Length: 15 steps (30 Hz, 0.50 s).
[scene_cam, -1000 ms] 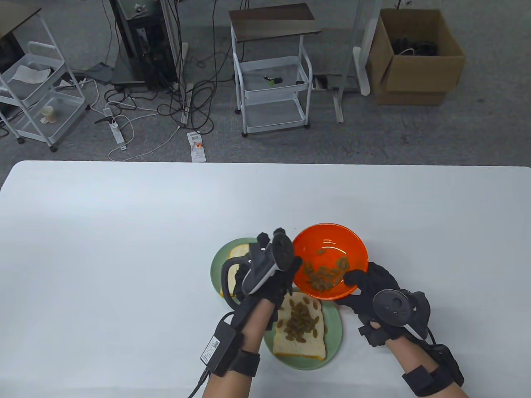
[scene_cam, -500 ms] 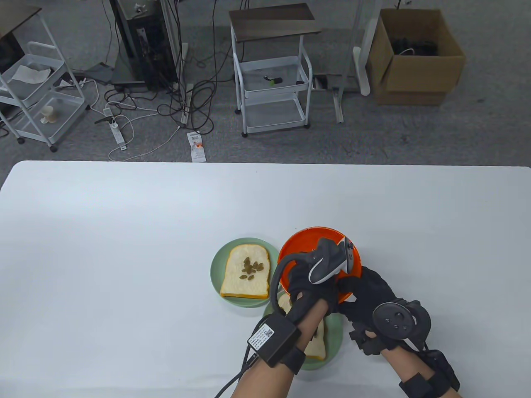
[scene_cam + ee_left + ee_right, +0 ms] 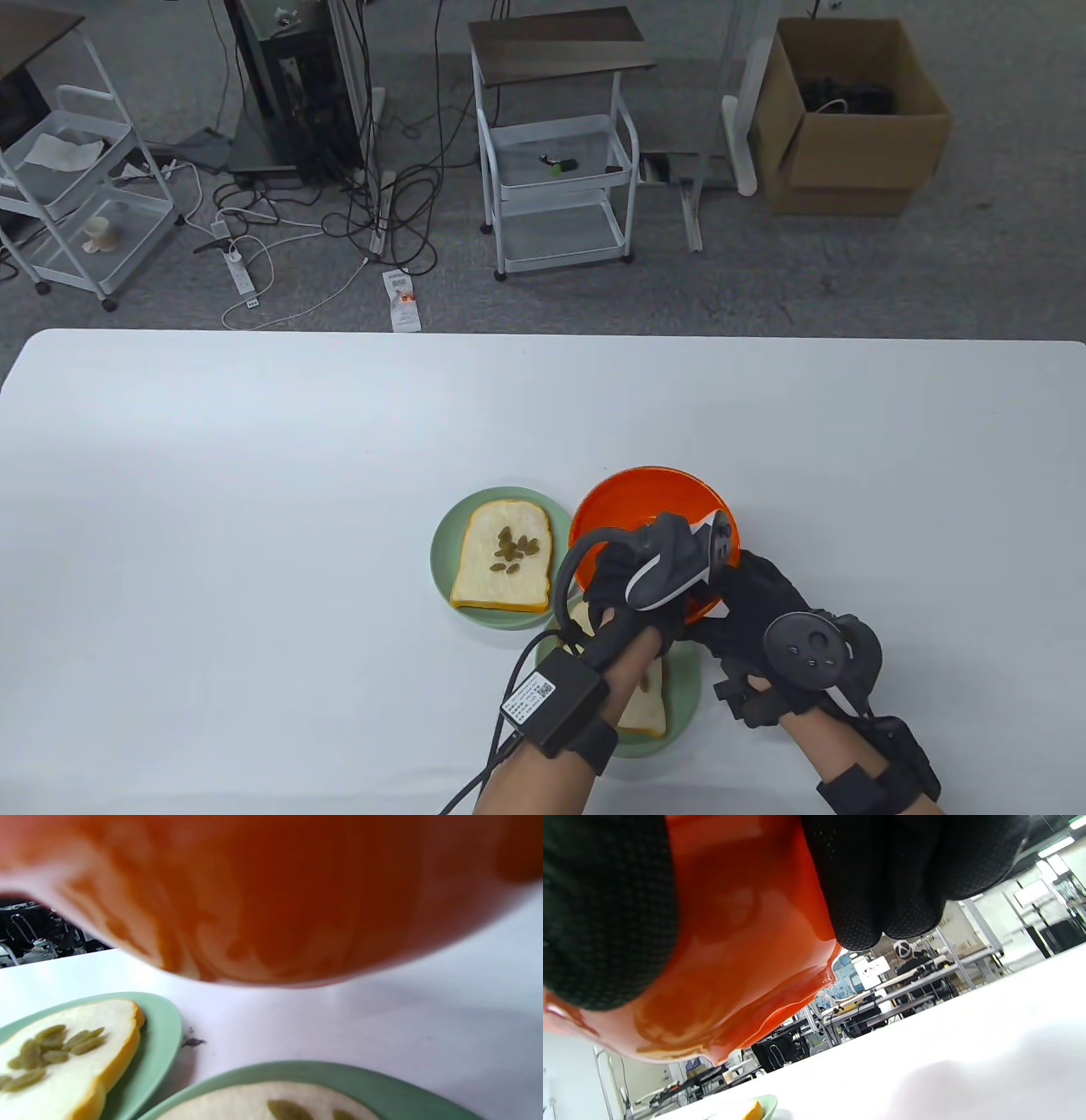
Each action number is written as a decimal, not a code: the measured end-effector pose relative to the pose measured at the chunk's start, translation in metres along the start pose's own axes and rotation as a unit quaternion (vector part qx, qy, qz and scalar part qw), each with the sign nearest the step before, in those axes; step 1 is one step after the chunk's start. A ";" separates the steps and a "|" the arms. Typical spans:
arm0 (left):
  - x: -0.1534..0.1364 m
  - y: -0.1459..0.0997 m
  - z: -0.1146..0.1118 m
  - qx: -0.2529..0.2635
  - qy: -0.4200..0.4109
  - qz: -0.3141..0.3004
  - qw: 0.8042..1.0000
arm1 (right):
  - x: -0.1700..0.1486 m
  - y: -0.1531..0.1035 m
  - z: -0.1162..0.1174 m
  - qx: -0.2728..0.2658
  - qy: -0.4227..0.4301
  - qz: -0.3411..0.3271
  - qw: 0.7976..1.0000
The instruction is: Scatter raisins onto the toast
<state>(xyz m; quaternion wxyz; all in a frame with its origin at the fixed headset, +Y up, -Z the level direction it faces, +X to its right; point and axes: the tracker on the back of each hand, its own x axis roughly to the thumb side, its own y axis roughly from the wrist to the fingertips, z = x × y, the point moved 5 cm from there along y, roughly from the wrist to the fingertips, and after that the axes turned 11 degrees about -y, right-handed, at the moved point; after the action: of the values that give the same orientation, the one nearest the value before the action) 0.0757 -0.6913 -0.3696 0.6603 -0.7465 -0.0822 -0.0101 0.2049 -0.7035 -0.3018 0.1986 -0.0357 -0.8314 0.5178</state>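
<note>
My right hand (image 3: 751, 598) grips the orange bowl (image 3: 632, 501) at its near right rim and holds it off the table; its fingers (image 3: 882, 878) wrap the bowl's wall (image 3: 734, 942). My left hand (image 3: 628, 586) reaches into the bowl, and its tracker hides the fingers and the raisins. A slice of toast (image 3: 502, 556) with a few raisins lies on a green plate (image 3: 445, 543) to the left. A second toast (image 3: 646, 711) on the nearer green plate (image 3: 684, 692) is mostly hidden under my left arm. The left wrist view shows the bowl's underside (image 3: 271, 899) above both toasts (image 3: 63, 1056).
The white table (image 3: 254, 475) stretches left and far of the plates. The two plates touch or overlap under the bowl. A small dark speck (image 3: 193, 1042) lies on the table between them. Carts, cables and a cardboard box stand on the floor beyond the table.
My left hand has moved from over the left toast to the right into the bowl, uncovering that toast. The bowl has shifted a little left and now sits over the near plate.
</note>
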 end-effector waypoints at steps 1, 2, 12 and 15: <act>-0.004 0.002 0.000 0.001 -0.009 0.003 1.000 | 0.004 0.000 0.002 0.009 -0.018 -0.007 1.000; -0.007 0.003 0.001 -0.002 -0.017 0.010 1.000 | 0.006 0.000 0.004 0.004 -0.021 -0.015 1.000; -0.040 0.001 0.032 0.040 -0.102 0.024 0.994 | 0.004 0.000 0.014 0.025 -0.033 -0.013 0.999; -0.070 0.003 0.037 0.061 -0.101 0.053 0.992 | -0.002 0.001 0.014 0.025 -0.040 -0.005 0.999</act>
<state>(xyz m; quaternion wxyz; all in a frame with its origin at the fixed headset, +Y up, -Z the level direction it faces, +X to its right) 0.0039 -0.6632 -0.3861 0.6926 -0.7052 -0.1095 0.1051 0.2015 -0.7154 -0.3089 0.1690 -0.0055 -0.8255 0.5385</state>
